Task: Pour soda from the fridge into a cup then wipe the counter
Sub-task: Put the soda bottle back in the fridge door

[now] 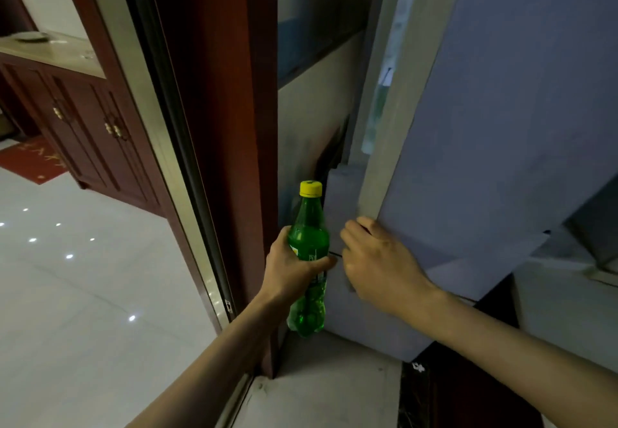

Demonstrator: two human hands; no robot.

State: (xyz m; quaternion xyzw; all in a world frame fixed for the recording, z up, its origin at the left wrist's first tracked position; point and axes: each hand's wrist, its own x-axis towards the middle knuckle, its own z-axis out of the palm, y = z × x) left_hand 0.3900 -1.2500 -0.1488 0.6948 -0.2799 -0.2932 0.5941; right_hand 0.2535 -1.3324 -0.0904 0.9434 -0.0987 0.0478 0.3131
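A green soda bottle [309,237] with a yellow cap stands upright in my left hand [289,268], which grips it around the middle. The grey-blue fridge door [485,133] stands slightly ajar on the right, a narrow gap showing along its pale edge. My right hand [378,260] rests on the lower edge of that door, fingers curled against it, just right of the bottle. No cup or cloth is in view.
A dark red wooden door frame [214,126] with a metal sliding track rises on the left of the bottle. Beyond it lie a glossy white tiled floor [83,293], a dark wooden cabinet [87,119] and a red mat [33,158].
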